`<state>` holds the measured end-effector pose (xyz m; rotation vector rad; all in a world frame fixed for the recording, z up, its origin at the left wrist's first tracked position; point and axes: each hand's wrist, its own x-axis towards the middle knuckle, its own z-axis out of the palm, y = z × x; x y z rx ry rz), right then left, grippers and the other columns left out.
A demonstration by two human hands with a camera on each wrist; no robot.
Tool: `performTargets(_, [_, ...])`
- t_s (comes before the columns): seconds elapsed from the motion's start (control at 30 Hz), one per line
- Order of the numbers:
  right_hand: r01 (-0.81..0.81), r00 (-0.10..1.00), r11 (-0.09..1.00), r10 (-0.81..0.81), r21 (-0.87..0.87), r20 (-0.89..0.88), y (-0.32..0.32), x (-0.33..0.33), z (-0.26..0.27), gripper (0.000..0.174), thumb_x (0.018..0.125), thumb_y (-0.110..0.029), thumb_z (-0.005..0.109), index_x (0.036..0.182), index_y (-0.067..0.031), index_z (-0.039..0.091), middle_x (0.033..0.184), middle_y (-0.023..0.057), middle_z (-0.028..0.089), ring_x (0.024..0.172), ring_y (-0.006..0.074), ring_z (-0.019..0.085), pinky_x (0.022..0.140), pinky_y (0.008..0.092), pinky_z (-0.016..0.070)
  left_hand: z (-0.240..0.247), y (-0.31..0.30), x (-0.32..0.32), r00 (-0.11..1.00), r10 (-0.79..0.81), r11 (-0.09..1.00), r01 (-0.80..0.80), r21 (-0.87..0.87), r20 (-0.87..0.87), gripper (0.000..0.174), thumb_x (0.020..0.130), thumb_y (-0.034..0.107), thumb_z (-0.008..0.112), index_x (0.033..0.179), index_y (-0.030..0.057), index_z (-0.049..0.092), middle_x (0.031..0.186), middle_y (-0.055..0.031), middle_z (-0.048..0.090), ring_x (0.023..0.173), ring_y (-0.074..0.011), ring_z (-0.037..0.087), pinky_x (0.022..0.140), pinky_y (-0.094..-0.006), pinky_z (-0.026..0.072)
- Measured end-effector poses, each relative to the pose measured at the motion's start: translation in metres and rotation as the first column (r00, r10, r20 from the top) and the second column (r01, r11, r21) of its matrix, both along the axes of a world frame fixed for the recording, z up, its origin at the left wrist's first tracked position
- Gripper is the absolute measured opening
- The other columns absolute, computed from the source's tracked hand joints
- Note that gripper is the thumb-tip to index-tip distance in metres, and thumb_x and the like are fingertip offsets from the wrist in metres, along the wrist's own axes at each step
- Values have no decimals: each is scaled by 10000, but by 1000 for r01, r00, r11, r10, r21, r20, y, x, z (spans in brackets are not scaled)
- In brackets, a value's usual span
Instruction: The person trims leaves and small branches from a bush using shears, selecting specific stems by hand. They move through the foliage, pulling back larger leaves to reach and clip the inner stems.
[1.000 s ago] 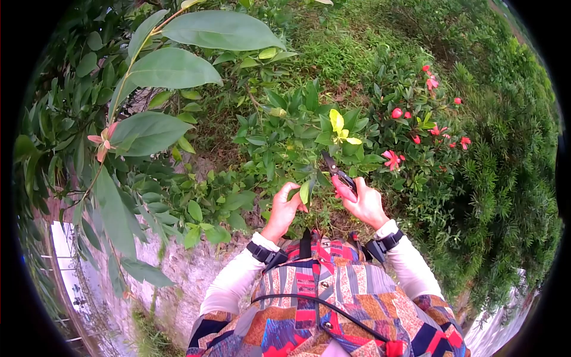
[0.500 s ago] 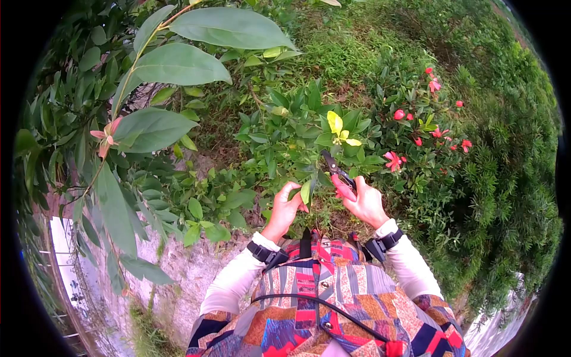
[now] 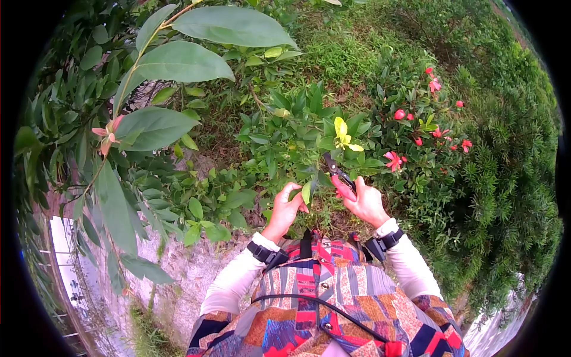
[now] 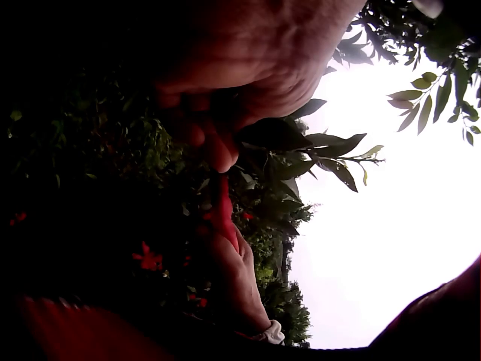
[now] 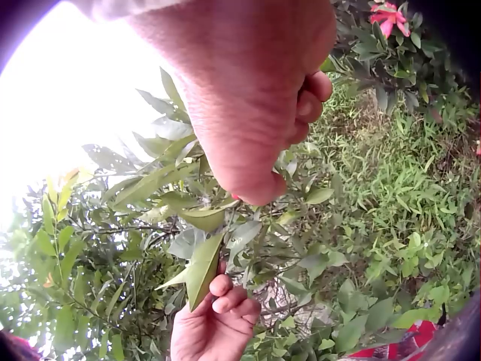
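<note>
In the head view my right hand (image 3: 366, 204) grips pruning shears (image 3: 338, 172) by their red handles. The dark blades point up and left into the leaves of a green shrub (image 3: 279, 140), just below a cluster of yellow leaves (image 3: 341, 134). My left hand (image 3: 284, 209) pinches a leafy twig of that shrub, with a pale green leaf (image 3: 306, 192) beside the fingertips. From the right wrist, the curled left fingers (image 5: 229, 293) show at the twig behind a pointed leaf (image 5: 203, 272). In the left wrist view the red handle (image 4: 223, 209) shows dimly; the blades are hidden.
A branch with large leaves (image 3: 184, 62) hangs close on the left. Red flowers (image 3: 392, 160) bloom on a bush at the right, before dense feathery greenery (image 3: 499, 178). Pale ground (image 3: 196, 268) lies lower left, near a railing (image 3: 56, 268).
The near branch and the shrub have shifted slightly to the right in view. The yellow leaves have swayed a little to the right. Both hands keep their places and their holds.
</note>
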<state>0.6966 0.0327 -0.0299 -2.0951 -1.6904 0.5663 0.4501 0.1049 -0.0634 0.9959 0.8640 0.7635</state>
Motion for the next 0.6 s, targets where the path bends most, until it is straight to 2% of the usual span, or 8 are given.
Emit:
performTargets(0.07, [-8,1000,1000,8,4,0,0,1,0,359,801,-269,646,991,-2,498,699,238,655,689,464,660,669,534,525,0,1,-2,999,-25,1000,26,14,-33,115,1004,97,577,1108,52,557,838,-96,712,673,-141,652,632,-283,511])
performTargets(0.27, [-33,999,998,31,-59,-31,-2,3,-2,355,814,-273,642,1003,-8,501,728,252,657,723,471,662,676,530,518,-1,-3,-6,999,-24,1000,24,-2,-48,103,1006,113,585,1081,44,570,831,-76,702,697,-126,651,644,-277,521])
performTargets(0.33, [-17,984,997,4,-71,-176,-3,5,-2,355,825,-293,652,986,-15,500,746,261,656,747,479,661,681,517,519,-1,-4,-6,999,-19,1000,19,-4,-40,104,1006,113,584,1082,44,569,835,-74,703,700,-124,650,646,-276,523])
performTargets(0.37, [-17,984,997,5,-71,-176,-4,7,-3,355,825,-293,652,986,-15,500,746,261,656,747,479,661,681,517,519,-1,-4,-6,999,-17,1000,17,-7,-32,105,1006,114,584,1083,43,567,839,-72,703,702,-123,649,649,-276,524])
performTargets(0.43, [-41,934,998,24,-42,-355,-5,9,-5,365,833,-315,666,970,-21,498,762,263,662,771,481,666,685,507,522,-1,-3,-7,999,-20,1000,20,-5,-41,105,1006,112,583,1084,44,566,839,-71,703,704,-121,648,647,-275,523])
performTargets(0.5, [-69,936,996,44,-59,-350,-8,8,-6,364,835,-318,668,964,-23,497,779,266,664,792,474,672,696,500,524,-1,-2,-7,998,-25,1000,24,-3,-50,104,1006,111,583,1085,45,565,840,-70,703,706,-120,647,646,-274,522])
performTargets(0.6, [-88,943,991,50,-102,-329,-11,5,0,376,830,-323,676,971,-24,498,819,272,669,831,458,683,721,486,528,-1,-3,-3,999,-8,1000,9,18,-40,103,1011,119,585,1084,47,568,784,-26,664,622,-112,648,585,-241,490])
